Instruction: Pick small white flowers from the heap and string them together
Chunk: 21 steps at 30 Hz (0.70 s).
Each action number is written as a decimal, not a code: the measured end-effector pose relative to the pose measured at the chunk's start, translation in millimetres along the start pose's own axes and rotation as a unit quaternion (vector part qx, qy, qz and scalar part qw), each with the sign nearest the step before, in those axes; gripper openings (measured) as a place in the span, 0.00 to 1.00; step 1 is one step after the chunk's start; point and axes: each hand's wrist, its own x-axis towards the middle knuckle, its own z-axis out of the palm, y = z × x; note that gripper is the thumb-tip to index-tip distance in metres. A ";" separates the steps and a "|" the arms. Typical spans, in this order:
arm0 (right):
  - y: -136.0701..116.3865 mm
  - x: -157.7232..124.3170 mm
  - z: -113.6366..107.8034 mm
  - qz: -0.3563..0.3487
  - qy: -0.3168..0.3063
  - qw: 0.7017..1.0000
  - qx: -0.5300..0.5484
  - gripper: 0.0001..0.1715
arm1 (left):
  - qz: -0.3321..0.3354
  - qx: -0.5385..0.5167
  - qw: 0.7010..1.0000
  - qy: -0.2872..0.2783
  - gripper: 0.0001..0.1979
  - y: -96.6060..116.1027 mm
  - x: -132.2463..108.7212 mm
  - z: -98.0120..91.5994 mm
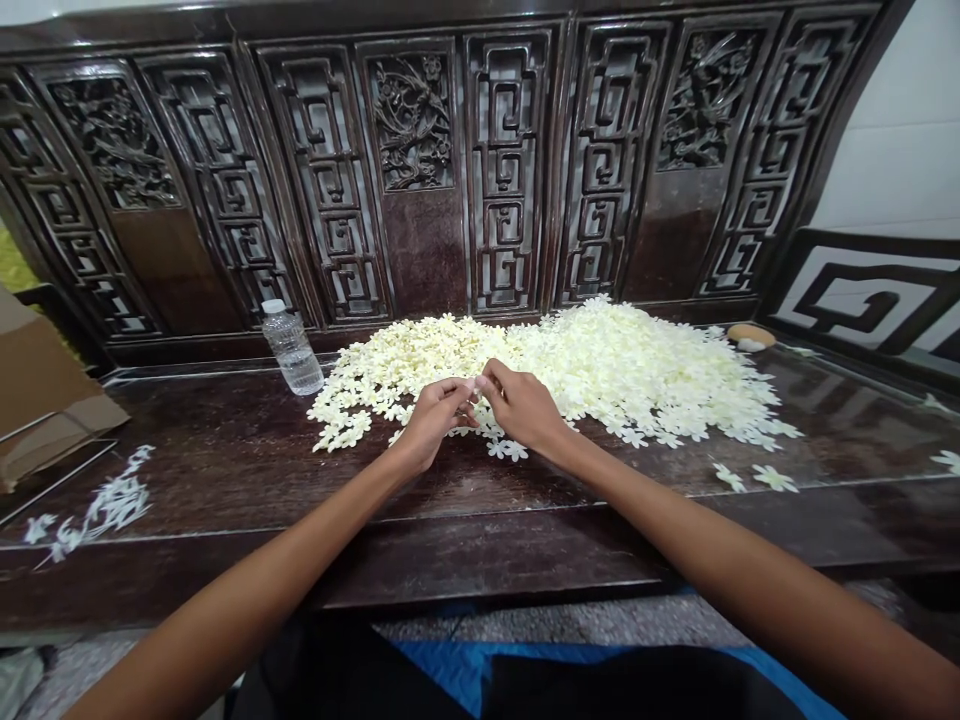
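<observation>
My left hand and my right hand meet at the fingertips over the front edge of the flowers. Both are closed in a pinch on a small pale artificial flower, mostly hidden by the fingers. Behind my right hand spreads a large heap of cream-white artificial flowers. Beyond my left hand lies a lower pile of more yellowish flowers, which runs into the white heap. A few loose white flowers rest on the dark wood just below my right hand.
A dark wooden bench with a carved backrest bears everything. A clear water bottle stands left of the flowers. White scraps and a cardboard box are farther left. A tan oval object lies at the right back.
</observation>
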 end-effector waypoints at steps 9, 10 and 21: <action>3.2 -2.7 8.0 -0.037 0.050 0.998 0.033 0.15 | 0.000 -0.020 1.000 -0.010 0.24 -2.3 -4.9 8.7; 3.0 -2.7 7.5 -0.046 0.051 0.997 0.022 0.14 | -0.003 -0.028 1.000 -0.010 0.24 -2.4 -4.9 8.7; 4.6 -1.0 1.5 -0.093 0.042 0.987 -0.122 0.09 | -0.053 -0.116 0.992 -0.017 0.22 -0.5 -2.7 2.8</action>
